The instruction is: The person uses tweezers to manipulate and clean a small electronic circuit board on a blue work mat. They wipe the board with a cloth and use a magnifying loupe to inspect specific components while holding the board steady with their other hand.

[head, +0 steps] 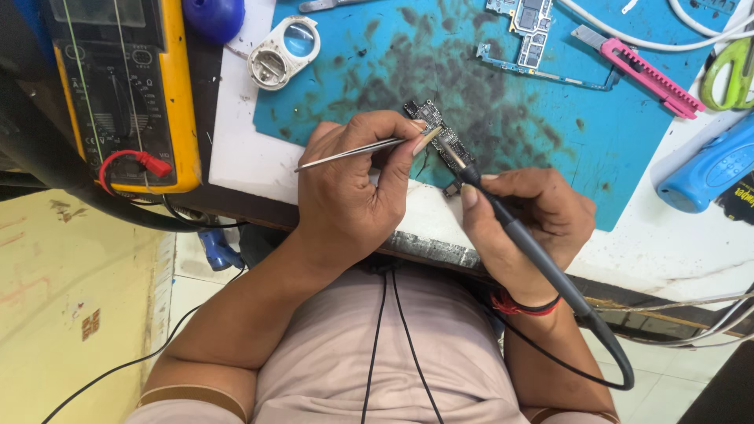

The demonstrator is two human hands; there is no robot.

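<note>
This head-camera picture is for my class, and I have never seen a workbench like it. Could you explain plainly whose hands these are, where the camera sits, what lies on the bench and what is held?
The camera is worn on the person's head and looks down, so both hands are the person's own. The left hand holds metal tweezers. The right hand holds a dark pen-shaped tool with a cable, perhaps a soldering iron. Both tips meet at a small dark circuit board lying on a stained blue mat. Around it lie a yellow meter, a white round frame, another circuit board, a pink utility knife, green-handled scissors and a blue tool.
</note>
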